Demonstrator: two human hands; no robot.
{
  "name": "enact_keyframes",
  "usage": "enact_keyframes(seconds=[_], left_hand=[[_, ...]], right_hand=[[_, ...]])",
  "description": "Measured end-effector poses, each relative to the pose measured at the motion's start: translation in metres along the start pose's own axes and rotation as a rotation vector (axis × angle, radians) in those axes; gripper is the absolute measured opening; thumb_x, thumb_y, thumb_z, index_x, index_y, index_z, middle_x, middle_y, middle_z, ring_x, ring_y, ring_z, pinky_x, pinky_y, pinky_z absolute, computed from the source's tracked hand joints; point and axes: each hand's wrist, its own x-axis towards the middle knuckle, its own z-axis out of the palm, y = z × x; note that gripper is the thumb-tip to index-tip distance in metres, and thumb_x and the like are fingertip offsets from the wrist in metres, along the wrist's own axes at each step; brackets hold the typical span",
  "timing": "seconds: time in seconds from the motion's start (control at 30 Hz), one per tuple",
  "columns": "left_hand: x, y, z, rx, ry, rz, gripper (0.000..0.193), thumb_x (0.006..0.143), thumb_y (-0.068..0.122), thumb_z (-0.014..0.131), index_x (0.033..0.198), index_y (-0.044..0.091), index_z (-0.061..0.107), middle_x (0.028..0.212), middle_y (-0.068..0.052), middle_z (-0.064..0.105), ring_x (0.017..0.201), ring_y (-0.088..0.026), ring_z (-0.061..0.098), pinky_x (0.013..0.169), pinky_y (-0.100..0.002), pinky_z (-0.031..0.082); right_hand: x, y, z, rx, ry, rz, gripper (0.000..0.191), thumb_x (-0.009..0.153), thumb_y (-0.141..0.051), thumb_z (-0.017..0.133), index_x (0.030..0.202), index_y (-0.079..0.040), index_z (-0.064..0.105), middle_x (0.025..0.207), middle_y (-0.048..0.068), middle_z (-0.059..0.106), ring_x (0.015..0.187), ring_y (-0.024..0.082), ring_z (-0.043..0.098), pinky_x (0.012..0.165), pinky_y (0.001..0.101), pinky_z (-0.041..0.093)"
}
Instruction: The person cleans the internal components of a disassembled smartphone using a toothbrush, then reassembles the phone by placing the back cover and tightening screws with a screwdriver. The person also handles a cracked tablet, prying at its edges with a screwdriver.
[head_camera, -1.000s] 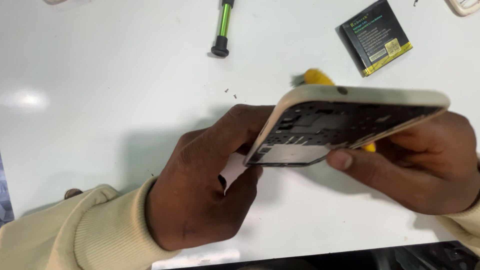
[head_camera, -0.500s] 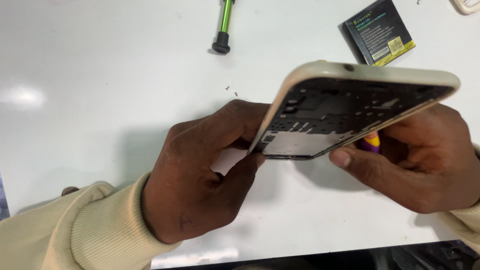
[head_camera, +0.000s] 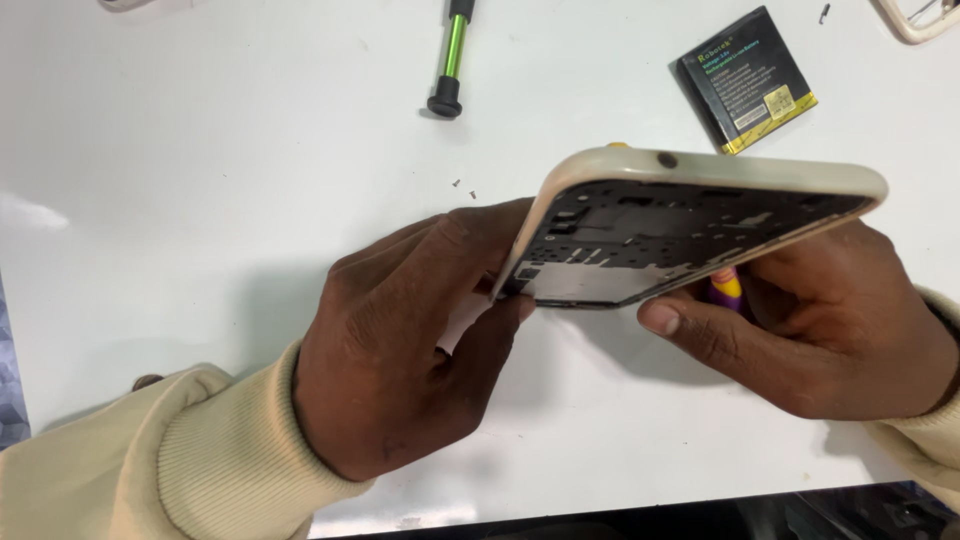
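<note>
I hold an opened phone frame (head_camera: 690, 225) above the white table (head_camera: 200, 200). It has a cream rim and a dark inner side with exposed parts, and it is tilted on edge. My left hand (head_camera: 400, 350) grips its left end with thumb and fingers. My right hand (head_camera: 820, 330) holds the right side from below, thumb pressed under the lower edge. A small tool with a purple and yellow handle (head_camera: 727, 288) pokes out between my right fingers, mostly hidden behind the frame.
A screwdriver with a green shaft and black tip (head_camera: 452, 60) lies at the top centre. A black and yellow phone battery (head_camera: 748, 80) lies at the top right. Two tiny screws (head_camera: 464, 188) sit near the frame. The table's front edge runs along the bottom.
The phone frame has lifted and tilted a little more towards me, hiding most of the yellow tool behind it. Both hands keep their grip.
</note>
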Motion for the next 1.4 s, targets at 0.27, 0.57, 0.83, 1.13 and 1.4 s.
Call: enact_keyframes(seconds=[0.27,0.57,0.83,1.13,1.4], left_hand=[[-0.001,-0.001,-0.001,0.242,0.075,0.137,0.03,0.087,-0.015,0.073,0.112,0.001,0.068,0.1,-0.008,0.073,0.09,-0.023,0.076,0.08,-0.033,0.064],[-0.004,-0.007,-0.01,0.31,0.095,0.183,0.015,0.081,0.008,0.089,0.086,0.008,0.075,0.124,-0.015,0.066,0.131,-0.036,0.052,0.107,-0.042,0.058],[0.002,-0.008,-0.01,0.305,0.036,0.25,0.013,0.086,0.007,0.089,0.086,0.003,0.077,0.125,-0.017,0.066,0.135,-0.038,0.053,0.104,-0.04,0.057],[-0.009,-0.042,0.004,0.299,0.1,0.243,0.019,0.081,0.011,0.09,0.083,0.006,0.073,0.122,-0.018,0.064,0.128,-0.037,0.06,0.103,-0.046,0.056],[-0.01,-0.059,0.007,0.336,0.115,0.261,0.019,0.083,0.011,0.089,0.092,0.007,0.074,0.12,-0.016,0.064,0.125,-0.036,0.061,0.102,-0.046,0.056]], right_hand=[[0.008,-0.003,0.0,-0.229,0.097,-0.089,0.028,0.083,-0.014,0.077,0.106,-0.002,0.068,0.091,0.006,0.068,0.069,0.009,0.066,0.055,0.0237,0.05],[0.027,-0.013,-0.001,-0.552,-0.032,-0.591,0.037,0.076,-0.019,0.086,0.1,-0.003,0.064,0.073,0.004,0.068,0.058,0.018,0.065,0.048,0.0349,0.048],[0.027,0.002,-0.01,-0.684,-0.083,-0.521,0.044,0.078,-0.026,0.087,0.11,-0.002,0.069,0.06,0.003,0.065,0.044,0.012,0.059,0.036,0.0337,0.039],[0.045,0.005,-0.007,-0.675,-0.405,0.021,0.018,0.082,-0.032,0.079,0.093,-0.019,0.075,0.055,-0.004,0.066,0.046,0.01,0.066,0.047,0.0319,0.051],[0.029,0.037,0.007,-0.599,0.106,-0.331,0.028,0.087,-0.023,0.084,0.082,-0.005,0.063,0.075,0.015,0.068,0.063,0.018,0.071,0.047,0.0277,0.051]])
